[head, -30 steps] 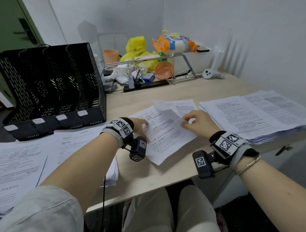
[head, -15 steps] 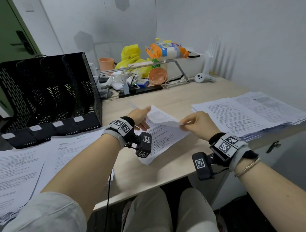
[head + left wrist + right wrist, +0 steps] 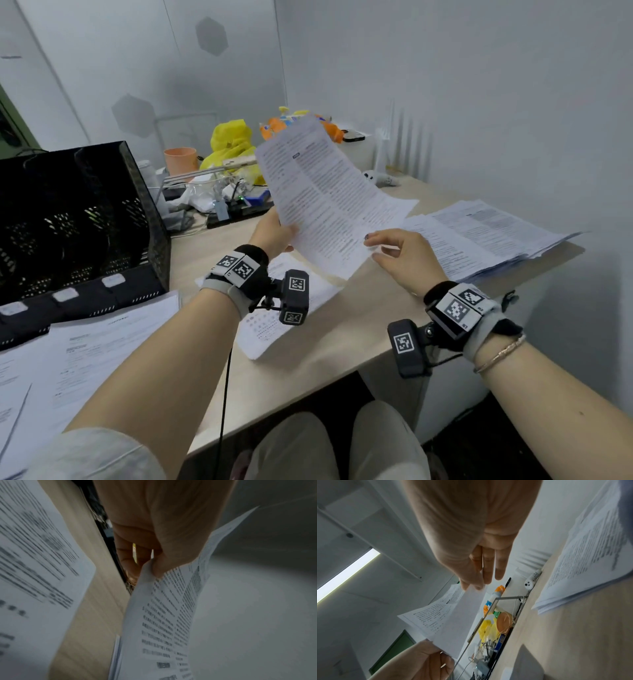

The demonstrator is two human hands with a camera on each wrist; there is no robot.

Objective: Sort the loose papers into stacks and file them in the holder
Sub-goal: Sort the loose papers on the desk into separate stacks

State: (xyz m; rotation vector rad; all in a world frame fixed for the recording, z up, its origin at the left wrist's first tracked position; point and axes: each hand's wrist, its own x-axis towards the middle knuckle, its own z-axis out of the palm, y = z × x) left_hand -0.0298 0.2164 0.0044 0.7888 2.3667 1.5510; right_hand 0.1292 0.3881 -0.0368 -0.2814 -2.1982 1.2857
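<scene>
I see left hand (image 3: 274, 233) fingers clamped on sheet (image 3: 325, 198); right hand (image 3: 400, 255) fingertips (image 3: 477, 586) pinch its opposite edge.

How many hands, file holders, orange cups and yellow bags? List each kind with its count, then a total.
Hands: 2, left hand and right hand, both pinching the held papers
File holder: 1
Orange cup: 1
Yellow bag: 1
Total: 5
</scene>
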